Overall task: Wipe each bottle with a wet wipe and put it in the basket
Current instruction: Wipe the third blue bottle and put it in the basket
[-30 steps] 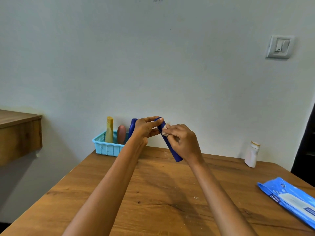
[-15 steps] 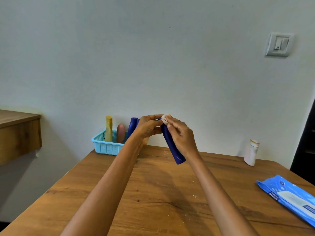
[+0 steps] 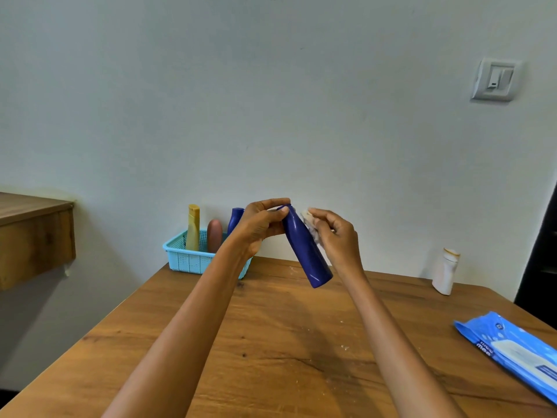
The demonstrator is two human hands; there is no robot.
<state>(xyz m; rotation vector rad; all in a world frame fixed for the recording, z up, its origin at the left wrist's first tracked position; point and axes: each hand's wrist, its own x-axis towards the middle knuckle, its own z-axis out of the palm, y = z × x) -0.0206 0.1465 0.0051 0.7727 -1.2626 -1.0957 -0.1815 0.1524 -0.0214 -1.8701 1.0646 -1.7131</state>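
Observation:
A dark blue bottle hangs tilted above the wooden table, top end up and to the left. My left hand grips its top end with fingers and thumb. Just to the right, my right hand pinches a crumpled white wet wipe against the bottle's upper side. A light blue basket stands at the table's far left edge by the wall and holds a yellow bottle, a pink bottle and a blue bottle. A white bottle stands at the far right.
A blue wet-wipe pack lies at the table's right edge. A wooden shelf juts from the wall on the left. A light switch is on the wall at the upper right.
The bottle has swung more upright with more of its body showing. My right hand with the wipe has slid off the bottle's top to its right side.

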